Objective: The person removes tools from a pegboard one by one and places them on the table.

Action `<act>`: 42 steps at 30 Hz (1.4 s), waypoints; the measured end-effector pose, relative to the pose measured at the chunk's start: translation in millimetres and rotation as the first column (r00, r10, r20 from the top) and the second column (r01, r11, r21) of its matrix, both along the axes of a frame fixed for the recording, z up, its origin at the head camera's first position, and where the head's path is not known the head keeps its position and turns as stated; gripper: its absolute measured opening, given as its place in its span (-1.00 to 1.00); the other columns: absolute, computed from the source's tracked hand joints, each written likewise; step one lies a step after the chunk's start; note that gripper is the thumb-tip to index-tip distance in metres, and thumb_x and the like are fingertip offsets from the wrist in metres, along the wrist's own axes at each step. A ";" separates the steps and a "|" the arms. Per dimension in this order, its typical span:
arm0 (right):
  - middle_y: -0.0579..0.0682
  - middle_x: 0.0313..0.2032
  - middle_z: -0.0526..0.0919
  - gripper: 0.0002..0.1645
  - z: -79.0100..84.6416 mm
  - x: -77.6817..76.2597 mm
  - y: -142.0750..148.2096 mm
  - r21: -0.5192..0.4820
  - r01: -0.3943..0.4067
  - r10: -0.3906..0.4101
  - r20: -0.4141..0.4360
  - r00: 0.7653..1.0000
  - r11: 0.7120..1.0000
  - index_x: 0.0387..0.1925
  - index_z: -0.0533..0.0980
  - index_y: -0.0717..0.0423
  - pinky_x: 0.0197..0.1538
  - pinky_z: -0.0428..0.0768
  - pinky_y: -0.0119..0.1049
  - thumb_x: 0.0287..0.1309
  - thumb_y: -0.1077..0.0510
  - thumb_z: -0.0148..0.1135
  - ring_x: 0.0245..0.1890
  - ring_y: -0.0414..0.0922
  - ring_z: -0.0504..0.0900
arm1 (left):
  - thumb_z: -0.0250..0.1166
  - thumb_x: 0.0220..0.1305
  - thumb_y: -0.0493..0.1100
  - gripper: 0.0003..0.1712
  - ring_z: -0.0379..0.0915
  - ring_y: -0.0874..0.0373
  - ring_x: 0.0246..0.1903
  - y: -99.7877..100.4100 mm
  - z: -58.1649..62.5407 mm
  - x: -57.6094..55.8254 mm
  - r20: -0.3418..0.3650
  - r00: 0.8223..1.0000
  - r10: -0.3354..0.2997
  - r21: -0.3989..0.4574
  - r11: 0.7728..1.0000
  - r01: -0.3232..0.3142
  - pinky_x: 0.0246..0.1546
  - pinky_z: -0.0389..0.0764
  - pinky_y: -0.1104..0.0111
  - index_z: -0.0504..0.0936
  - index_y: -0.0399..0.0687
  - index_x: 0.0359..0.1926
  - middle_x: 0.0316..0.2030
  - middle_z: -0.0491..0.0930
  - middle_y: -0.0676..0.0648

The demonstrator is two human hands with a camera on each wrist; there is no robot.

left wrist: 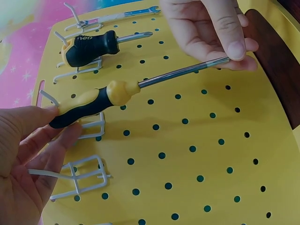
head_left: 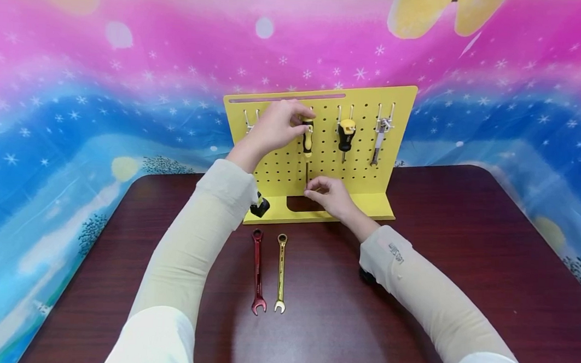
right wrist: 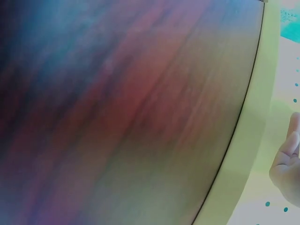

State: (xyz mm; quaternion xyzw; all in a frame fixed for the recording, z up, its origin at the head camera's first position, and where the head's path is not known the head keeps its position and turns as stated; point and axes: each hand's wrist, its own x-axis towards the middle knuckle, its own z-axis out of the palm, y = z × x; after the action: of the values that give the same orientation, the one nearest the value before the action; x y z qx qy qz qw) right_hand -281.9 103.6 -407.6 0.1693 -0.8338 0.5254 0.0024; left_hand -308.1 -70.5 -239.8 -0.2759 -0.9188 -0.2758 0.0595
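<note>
Left hand (head_left: 278, 127): pinches the screwdriver (left wrist: 96, 99) handle near the pegboard's (head_left: 403, 116) top edge.
Right hand (head_left: 333, 197): pinches the shaft's tip, above the bottom edge.
Hook (left wrist: 102, 124): beside the handle, contact unclear.

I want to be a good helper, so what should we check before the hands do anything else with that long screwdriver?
1. Left hand holding the long screwdriver: ok, it pinches the end of the handle.
2. Right hand steadying it: ok, finger and thumb pinch the tip.
3. Long screwdriver resting securely on its white hook: cannot tell; the hook is right by the handle, but the hand hides the contact.
4. Short screwdriver hanging up: ok, tip down.
5. Silver wrench hanging up: ok.
6. Red wrench and gold wrench hanging up: not ok, both lie on the table.
</note>
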 end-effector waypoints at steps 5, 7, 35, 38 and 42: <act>0.19 -0.19 0.72 -0.87 1.3 3.5 0.5 0.012 -0.017 0.017 -0.033 0.999 1.000 -0.25 0.64 0.26 -0.04 0.62 -0.22 0.22 0.24 0.34 -0.17 0.04 0.66 | 0.26 0.38 -0.21 -0.60 0.61 0.07 0.06 0.2 0.2 1.9 0.012 1.000 -0.004 0.002 1.000 0.004 0.14 0.60 0.30 0.59 -0.06 0.22 0.22 0.58 -0.04; 0.19 -0.20 0.72 -0.87 1.9 5.4 0.6 0.017 -0.021 0.022 -0.039 0.999 1.000 -0.25 0.65 0.26 -0.02 0.61 -0.21 0.22 0.24 0.34 -0.17 0.02 0.65 | 0.26 0.39 -0.21 -0.60 0.60 0.06 0.08 0.0 -0.3 2.2 0.014 1.000 -0.004 0.006 1.000 0.004 0.15 0.60 0.30 0.59 -0.06 0.22 0.23 0.57 -0.04; 0.07 -0.29 0.73 -0.92 12.5 26.3 6.0 -0.010 -0.122 0.122 -0.018 0.992 0.992 -0.31 0.65 0.23 -0.13 0.64 -0.36 0.20 0.25 0.36 -0.29 -0.23 0.65 | 0.27 0.38 -0.20 -0.59 0.60 0.07 0.05 0.2 4.5 15.5 0.041 0.998 -0.042 0.024 0.999 0.041 0.09 0.63 0.29 0.59 -0.08 0.22 0.23 0.57 -0.05; 0.08 -0.29 0.72 -0.92 14.0 28.6 7.1 -0.013 -0.127 0.127 -0.013 0.992 0.992 -0.31 0.65 0.23 -0.13 0.64 -0.35 0.20 0.26 0.35 -0.28 -0.22 0.65 | 0.27 0.38 -0.19 -0.59 0.60 0.07 0.05 0.2 5.2 16.8 0.038 0.998 -0.048 0.022 0.999 0.047 0.09 0.64 0.30 0.59 -0.08 0.22 0.23 0.56 -0.05; 0.10 -0.28 0.72 -0.91 16.2 31.3 9.6 -0.012 -0.131 0.131 -0.009 0.991 0.991 -0.30 0.65 0.23 -0.13 0.63 -0.37 0.22 0.24 0.35 -0.28 -0.20 0.65 | 0.26 0.39 -0.19 -0.59 0.60 0.06 0.06 -0.1 6.3 18.1 0.034 0.998 -0.060 0.020 0.998 0.059 0.09 0.64 0.30 0.59 -0.09 0.22 0.23 0.56 -0.05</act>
State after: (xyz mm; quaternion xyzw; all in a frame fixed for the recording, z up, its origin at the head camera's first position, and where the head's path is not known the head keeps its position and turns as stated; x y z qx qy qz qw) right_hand -250.6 113.2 -391.4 0.2258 -0.8176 0.5289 -0.0279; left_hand -290.0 -70.6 -233.4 -0.2979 -0.9084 -0.2910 0.0380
